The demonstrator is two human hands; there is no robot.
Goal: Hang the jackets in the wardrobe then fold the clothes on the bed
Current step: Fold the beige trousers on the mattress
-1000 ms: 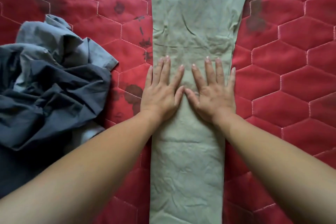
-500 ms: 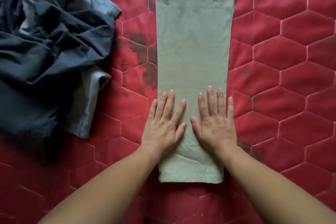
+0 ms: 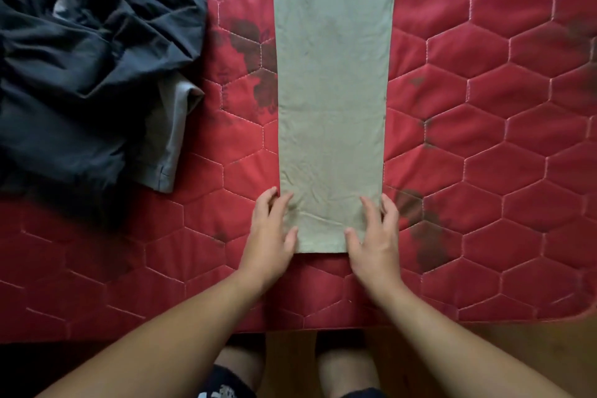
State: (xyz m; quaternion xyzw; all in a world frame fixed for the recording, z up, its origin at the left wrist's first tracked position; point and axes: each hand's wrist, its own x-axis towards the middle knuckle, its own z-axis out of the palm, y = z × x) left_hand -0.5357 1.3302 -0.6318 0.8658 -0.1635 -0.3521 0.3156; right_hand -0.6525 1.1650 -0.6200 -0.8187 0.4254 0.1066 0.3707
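On our red quilted bed (image 3: 484,139) a dark heap of clothes (image 3: 80,74) lies far left, the green trousers (image 3: 332,107) stretch flat down the middle, and our left hand (image 3: 270,236) and right hand (image 3: 374,241) rest released, fingers spread, on their near corners.

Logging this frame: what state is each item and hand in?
green trousers: laid flat, hem toward the person
dark clothes: crumpled heap, unfolded
left hand: fingers resting on left hem corner
right hand: fingers resting on right hem corner
red bedcover: spread, dark-stained
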